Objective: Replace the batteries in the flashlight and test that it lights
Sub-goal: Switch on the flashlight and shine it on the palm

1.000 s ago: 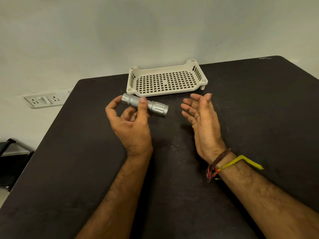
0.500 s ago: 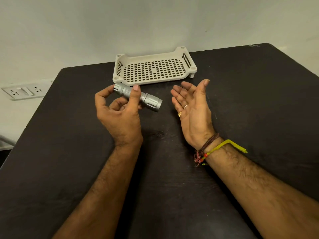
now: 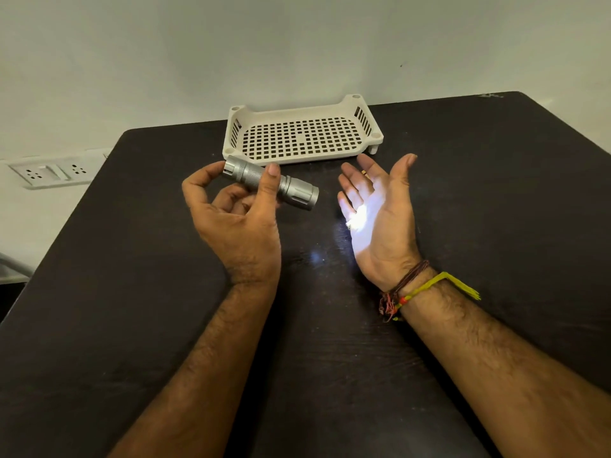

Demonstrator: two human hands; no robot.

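Light had come on since the earlier frames: a bright white patch now lay on the palm of the right hand (image 3: 377, 213), where a moment before the skin was unlit. That hand was spread wide open and empty, palm turned toward the left hand (image 3: 231, 219), which gripped the silver flashlight (image 3: 269, 181) between thumb and fingers, its lens pointing at the lit palm just beside it. Beyond both hands the white perforated tray (image 3: 362, 119) sat bare on the dark counter (image 3: 496, 193). Judging by the beam, the test had succeeded; little seemed left to do.
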